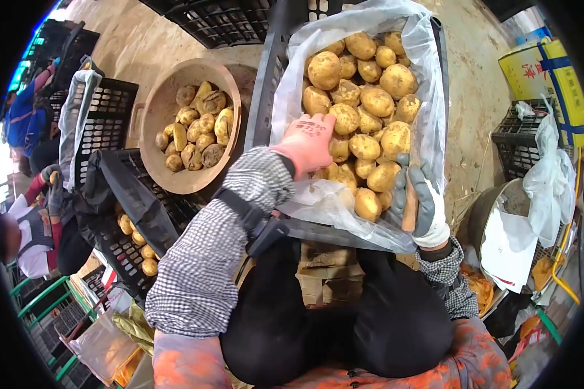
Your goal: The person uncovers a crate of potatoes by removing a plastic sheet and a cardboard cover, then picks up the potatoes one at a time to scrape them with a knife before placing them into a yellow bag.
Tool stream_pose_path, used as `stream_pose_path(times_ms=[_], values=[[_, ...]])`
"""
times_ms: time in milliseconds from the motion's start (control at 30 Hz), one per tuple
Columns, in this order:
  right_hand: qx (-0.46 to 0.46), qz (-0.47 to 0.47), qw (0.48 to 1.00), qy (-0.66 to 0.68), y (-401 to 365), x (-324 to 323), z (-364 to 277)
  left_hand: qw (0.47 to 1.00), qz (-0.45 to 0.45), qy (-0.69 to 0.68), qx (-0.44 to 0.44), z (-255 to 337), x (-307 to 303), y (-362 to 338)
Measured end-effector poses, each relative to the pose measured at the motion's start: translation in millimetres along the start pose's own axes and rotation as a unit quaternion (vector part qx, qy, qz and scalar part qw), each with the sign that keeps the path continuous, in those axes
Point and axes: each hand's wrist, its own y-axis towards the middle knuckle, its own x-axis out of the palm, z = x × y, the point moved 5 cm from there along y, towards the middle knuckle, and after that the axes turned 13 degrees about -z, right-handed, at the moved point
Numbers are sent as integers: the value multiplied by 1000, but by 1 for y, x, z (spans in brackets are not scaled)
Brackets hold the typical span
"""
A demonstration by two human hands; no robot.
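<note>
A crate lined with translucent plastic stands in front of my knees, filled with potatoes. My left hand, in a pink glove with print on its back, reaches into the crate's left side. Its fingers are stretched out over the potatoes and touch some of them; the fingertips are partly hidden. At the right front corner, my right hand wears a grey and white glove. It is closed around a tool with a wooden handle; the tool's working end cannot be made out.
Left of the crate, a round brown basin holds cut and blemished potatoes. Black crates stand farther left, one with potatoes. Another person sits at the far left. A yellow box and a round container are at right.
</note>
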Motion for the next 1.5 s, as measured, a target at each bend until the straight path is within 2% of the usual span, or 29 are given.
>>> stream_pose_path(times_ms=[33,100,167,233,300,367,400,433,467,500,533,567,600,633,700,733,800,833,900,967,1067,1200,1233,1267,1333,1367,1433,1467,1500], values=[[-1,0,1000,0,1,-1,0,1000,0,1,0,-7,3,-6],[19,-11,999,26,1,-1,4,997,49,-13,59,-9,3,-18],[18,-6,1000,10,3,3,4,997,57,-23,48,-6,2,-18],[16,-4,1000,-12,4,4,2,998,-46,22,-43,6,-2,-15],[35,0,999,-18,3,0,3,998,-53,30,-35,4,7,-11],[60,-10,998,-16,1,3,0,986,52,-145,56,-10,5,-21],[83,-21,996,-11,0,6,-2,966,61,-231,97,-10,0,-37],[82,-20,996,-11,1,10,-8,966,60,-230,99,-6,-3,-55],[111,-68,991,-8,4,19,-13,879,45,-443,172,0,-5,-74],[142,-116,983,-6,5,28,-16,738,29,-633,234,5,-1,-89],[138,-169,976,3,12,41,-21,675,24,-694,250,7,9,-96],[140,-172,975,-1,20,52,-24,609,21,-747,267,11,17,-101],[157,-191,969,5,28,66,-24,509,-20,-823,251,23,22,-108],[174,-208,962,13,33,78,-21,502,-43,-822,266,25,24,-110],[188,-217,957,33,41,88,-12,634,-44,-730,249,5,36,-93],[174,-218,960,28,45,94,-10,632,-45,-733,246,3,44,-93],[150,-202,968,8,51,97,-7,517,18,-826,227,-1,52,-94],[151,-202,968,10,52,94,-7,517,18,-826,224,3,47,-96],[149,-229,961,29,50,84,-10,551,83,-802,215,9,24,-109],[149,-221,964,19,50,80,2,570,81,-794,195,11,19,-113],[161,-177,969,-62,43,76,20,636,120,-732,213,8,30,-108],[158,-184,970,-5,40,74,27,618,116,-745,224,11,33,-109],[158,-183,970,-3,40,69,27,626,92,-754,178,11,35,-110],[157,-214,954,-139,39,65,26,632,68,-761,132,11,39,-112],[110,-235,896,-360,39,59,24,634,59,-761,123,13,39,-112],[111,-235,896,-359,37,60,23,636,52,-761,117,14,39,-112],[30,-232,861,-452,35,65,10,644,44,-758,93,15,38,-112],[30,-231,861,-451,34,66,9,651,37,-755,69,15,39,-112],[83,-229,891,-383,35,65,13,651,35,-755,67,14,43,-111]])
